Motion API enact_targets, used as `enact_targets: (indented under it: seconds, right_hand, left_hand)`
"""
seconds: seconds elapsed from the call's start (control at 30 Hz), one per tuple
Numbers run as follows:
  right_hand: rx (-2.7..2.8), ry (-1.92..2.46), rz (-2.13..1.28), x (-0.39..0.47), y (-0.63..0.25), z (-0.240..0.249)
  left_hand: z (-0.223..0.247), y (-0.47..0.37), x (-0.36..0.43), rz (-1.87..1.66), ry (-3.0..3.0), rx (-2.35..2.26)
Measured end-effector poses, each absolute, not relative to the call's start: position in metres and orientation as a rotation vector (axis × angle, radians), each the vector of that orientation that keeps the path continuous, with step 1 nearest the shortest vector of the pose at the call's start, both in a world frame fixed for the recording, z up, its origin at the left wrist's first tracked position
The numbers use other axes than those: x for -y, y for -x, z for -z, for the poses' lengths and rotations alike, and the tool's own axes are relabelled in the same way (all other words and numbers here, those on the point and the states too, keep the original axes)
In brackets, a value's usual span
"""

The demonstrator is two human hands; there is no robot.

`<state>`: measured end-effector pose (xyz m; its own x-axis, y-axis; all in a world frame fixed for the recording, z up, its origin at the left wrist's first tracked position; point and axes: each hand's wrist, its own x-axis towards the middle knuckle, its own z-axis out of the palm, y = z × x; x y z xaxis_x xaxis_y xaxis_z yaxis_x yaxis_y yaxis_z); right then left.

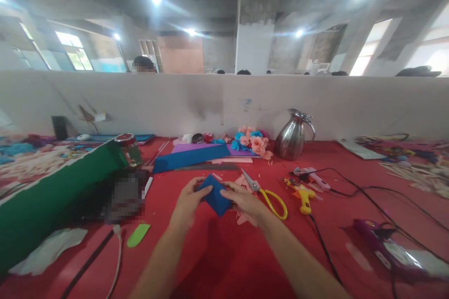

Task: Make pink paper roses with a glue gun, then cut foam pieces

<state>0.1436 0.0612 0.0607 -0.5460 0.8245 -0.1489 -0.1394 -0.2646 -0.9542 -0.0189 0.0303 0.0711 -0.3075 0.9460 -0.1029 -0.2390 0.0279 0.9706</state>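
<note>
Between my two hands is a folded piece of blue paper [217, 196], held up over the red table [217, 257]. My left hand [189, 198] pinches its left corner, thumb on the near face. On the opposite corner, my right hand [242, 198] grips it the same way, fingers behind. Just beyond my right hand lie scissors with yellow handles [271, 201], on top of pink paper scraps [242, 181]. A long blue paper strip [191, 156] rests farther back, partly over a purple sheet [242, 150].
Right of the scissors lie a yellow glue gun [304, 196] and a pink glue gun [315, 178], with cords trailing. A steel jug [291, 135] stands near the partition beside pink and blue paper flowers [254, 141]. At left are a green divider [70, 187] and a glass jar [129, 150].
</note>
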Motion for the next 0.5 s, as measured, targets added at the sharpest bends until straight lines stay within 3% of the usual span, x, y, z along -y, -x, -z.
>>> enact_targets:
  seconds: [0.13, 0.27, 0.5]
  right_hand:
    - [1.156, 0.845, -1.759, -0.065, -0.137, -0.040]
    - [1.142, 0.843, -1.696, -0.068, -0.137, -0.022]
    - [1.174, 0.792, -1.660, -0.060, -0.129, -0.024]
  left_hand:
    - [-0.061, 0.009, -0.051, -1.568, -0.694, -1.099]
    - [-0.041, 0.002, -0.051, -1.419, -0.651, -0.905]
    - [-0.027, -0.007, -0.043, -1.336, -0.622, -0.725]
